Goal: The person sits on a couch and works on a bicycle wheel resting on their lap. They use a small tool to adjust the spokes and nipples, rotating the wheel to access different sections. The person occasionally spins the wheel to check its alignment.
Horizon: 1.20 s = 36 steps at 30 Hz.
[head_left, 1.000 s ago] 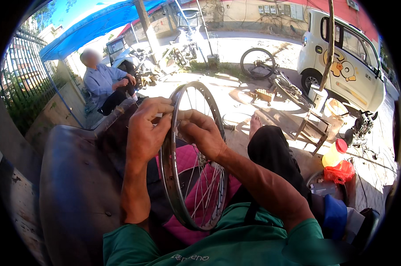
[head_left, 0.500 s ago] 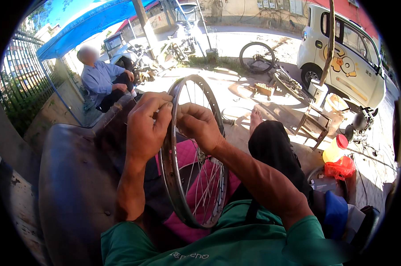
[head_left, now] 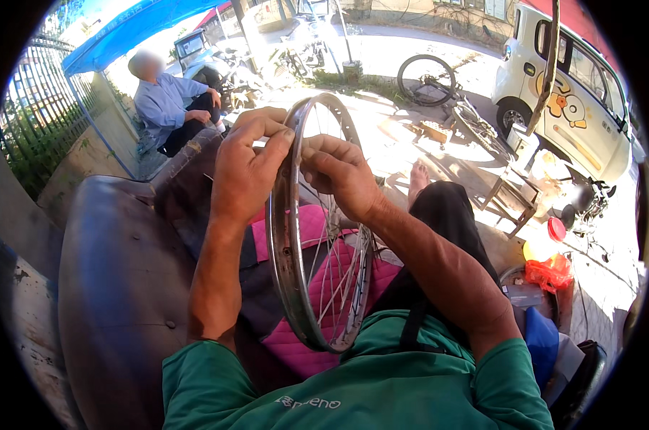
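Observation:
A spoked bicycle wheel [head_left: 287,244] with a bare metal rim and no tyre stands upright before me, its lower edge by my lap. Outside the rim near its top, my left hand [head_left: 249,168] is closed, thumb and fingers pinched against the rim's outer face. Opposite it, on the spoke side, my right hand [head_left: 342,172] is closed with curled fingers close to the rim. Whatever small thing either pinch holds is hidden by the fingers. Thin spokes [head_left: 333,283] run across the wheel's lower part.
Beneath the wheel lies a pink quilted cloth [head_left: 313,342] on a dark padded seat [head_left: 123,265]. Another person [head_left: 168,107] sits at far left. To the right are a wooden stool frame [head_left: 512,197], a red plastic bag [head_left: 550,274], a fallen bicycle [head_left: 475,129] and a white van [head_left: 575,93].
The wheel and both hands sit slightly higher in the picture, and the view has shifted a little. Both hands keep their closed hold at the rim.

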Each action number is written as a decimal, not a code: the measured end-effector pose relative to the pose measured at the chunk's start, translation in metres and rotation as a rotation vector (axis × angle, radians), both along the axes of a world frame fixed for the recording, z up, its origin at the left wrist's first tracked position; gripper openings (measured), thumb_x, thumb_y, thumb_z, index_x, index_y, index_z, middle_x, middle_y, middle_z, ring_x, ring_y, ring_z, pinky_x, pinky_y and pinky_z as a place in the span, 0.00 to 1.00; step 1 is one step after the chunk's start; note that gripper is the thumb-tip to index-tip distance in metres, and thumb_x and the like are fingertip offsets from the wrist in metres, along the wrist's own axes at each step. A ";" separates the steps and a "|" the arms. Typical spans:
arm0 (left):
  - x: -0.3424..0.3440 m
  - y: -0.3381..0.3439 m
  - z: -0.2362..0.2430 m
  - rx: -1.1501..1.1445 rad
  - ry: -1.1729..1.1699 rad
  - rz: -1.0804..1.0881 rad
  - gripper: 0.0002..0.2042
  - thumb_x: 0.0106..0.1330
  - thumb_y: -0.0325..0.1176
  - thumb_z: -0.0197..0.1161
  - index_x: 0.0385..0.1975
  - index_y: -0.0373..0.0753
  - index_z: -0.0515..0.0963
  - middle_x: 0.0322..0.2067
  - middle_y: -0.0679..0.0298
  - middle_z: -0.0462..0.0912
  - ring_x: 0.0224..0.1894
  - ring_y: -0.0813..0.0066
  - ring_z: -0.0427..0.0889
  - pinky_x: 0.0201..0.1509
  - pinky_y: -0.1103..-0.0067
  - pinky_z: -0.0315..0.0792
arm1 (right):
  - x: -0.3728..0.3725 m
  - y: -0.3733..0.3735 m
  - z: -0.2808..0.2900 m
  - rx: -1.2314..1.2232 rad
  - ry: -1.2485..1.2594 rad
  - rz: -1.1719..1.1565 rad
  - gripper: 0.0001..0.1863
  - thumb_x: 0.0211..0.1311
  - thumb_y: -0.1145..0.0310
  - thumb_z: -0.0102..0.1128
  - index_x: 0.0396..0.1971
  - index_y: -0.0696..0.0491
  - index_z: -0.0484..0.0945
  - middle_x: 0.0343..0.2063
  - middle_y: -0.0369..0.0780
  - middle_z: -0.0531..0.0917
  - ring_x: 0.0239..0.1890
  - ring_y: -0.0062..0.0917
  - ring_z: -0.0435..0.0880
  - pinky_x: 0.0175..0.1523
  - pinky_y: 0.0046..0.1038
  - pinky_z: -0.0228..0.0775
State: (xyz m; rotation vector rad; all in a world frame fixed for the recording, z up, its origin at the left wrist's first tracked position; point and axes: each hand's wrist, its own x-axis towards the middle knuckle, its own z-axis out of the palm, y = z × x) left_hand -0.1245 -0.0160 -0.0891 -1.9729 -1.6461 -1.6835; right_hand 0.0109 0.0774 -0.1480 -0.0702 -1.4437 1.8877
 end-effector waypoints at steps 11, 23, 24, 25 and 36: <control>-0.005 -0.001 -0.009 -0.230 -0.705 -0.298 0.13 0.70 0.32 0.57 0.47 0.28 0.75 0.29 0.61 0.83 0.25 0.79 0.81 0.28 0.84 0.75 | -0.009 -0.004 0.000 0.054 -0.059 0.007 0.08 0.74 0.66 0.53 0.42 0.53 0.80 0.25 0.30 0.77 0.21 0.10 0.65 0.25 0.14 0.54; -0.032 0.004 -0.016 -0.463 -0.754 -0.319 0.17 0.73 0.41 0.50 0.40 0.34 0.81 0.28 0.62 0.84 0.23 0.80 0.80 0.28 0.84 0.75 | -0.004 0.011 -0.026 0.088 -0.288 0.034 0.15 0.71 0.57 0.59 0.33 0.54 0.76 0.27 0.36 0.81 0.28 0.19 0.78 0.35 0.21 0.70; -0.034 0.004 -0.017 -0.474 -0.750 -0.335 0.18 0.73 0.42 0.49 0.41 0.34 0.81 0.28 0.61 0.84 0.23 0.79 0.80 0.28 0.83 0.75 | -0.002 0.012 -0.028 0.075 -0.268 0.054 0.15 0.71 0.57 0.59 0.34 0.54 0.76 0.28 0.36 0.81 0.30 0.19 0.79 0.38 0.22 0.71; -0.035 0.004 -0.017 -0.487 -0.743 -0.350 0.18 0.73 0.42 0.49 0.42 0.33 0.81 0.29 0.61 0.84 0.24 0.78 0.81 0.29 0.83 0.76 | 0.000 0.014 -0.031 0.061 -0.245 0.074 0.14 0.71 0.57 0.59 0.34 0.54 0.77 0.28 0.36 0.81 0.32 0.20 0.80 0.40 0.22 0.72; -0.032 0.000 -0.022 -0.458 -0.834 -0.423 0.17 0.73 0.40 0.47 0.44 0.32 0.78 0.30 0.57 0.84 0.26 0.70 0.83 0.30 0.78 0.76 | 0.052 0.028 -0.079 0.250 -0.353 -0.319 0.13 0.65 0.63 0.63 0.38 0.59 0.81 0.31 0.36 0.84 0.33 0.16 0.79 0.41 0.22 0.72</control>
